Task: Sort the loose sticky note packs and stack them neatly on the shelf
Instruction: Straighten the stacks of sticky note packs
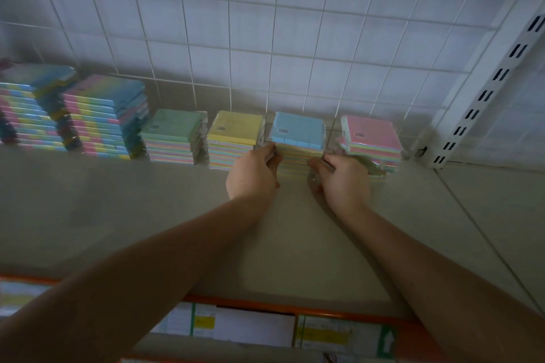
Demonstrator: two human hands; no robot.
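Several stacks of wrapped sticky note packs stand in a row at the back of the shelf (147, 215). The blue-topped stack (298, 131) sits between my hands. My left hand (253, 174) grips its left side, fingers curled round the packs' edge. My right hand (343, 178) grips its right side low down. A pink-topped stack (371, 134) leans untidily just right of my right hand. A yellow-topped stack (234, 132) and a green-topped stack (174, 130) stand to the left. My hands hide the blue-topped stack's lower front.
Two taller stacks of wide rainbow packs (103, 118) stand at far left. A white wire grid (265, 38) backs the shelf, and a slotted upright (483, 91) rises at right. An orange front rail with price labels (324, 333) runs below.
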